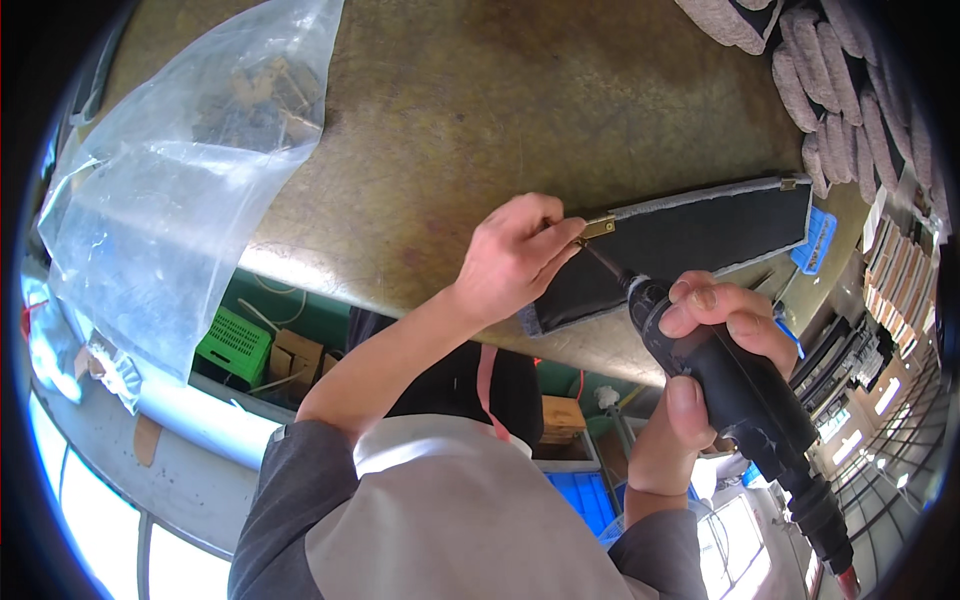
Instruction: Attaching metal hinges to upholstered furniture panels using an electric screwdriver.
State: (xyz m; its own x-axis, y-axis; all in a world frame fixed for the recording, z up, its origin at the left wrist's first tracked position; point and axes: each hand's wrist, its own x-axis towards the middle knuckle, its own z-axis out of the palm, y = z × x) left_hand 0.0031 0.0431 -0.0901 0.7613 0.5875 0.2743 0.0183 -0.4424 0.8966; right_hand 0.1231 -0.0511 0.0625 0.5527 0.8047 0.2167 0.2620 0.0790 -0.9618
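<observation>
My left hand (pixel 518 255) pinches a small brass clip (pixel 598 228) against the corner of a long black panel with a grey felt edge (pixel 700 235), which lies on the worn brownish worktable (pixel 480 110). My right hand (pixel 705 345) grips a black powered screwdriver (pixel 745 400); its thin bit (pixel 607 266) points up to the brass clip. A second brass clip (pixel 788 183) sits at the panel's far corner.
A clear plastic bag (pixel 170 190) holding small brown parts lies at the table's left. Several grey padded pieces (pixel 850 90) are stacked at the upper right. A blue item (pixel 818 240) lies beside the panel. A green crate (pixel 235 345) and cardboard boxes sit under the table.
</observation>
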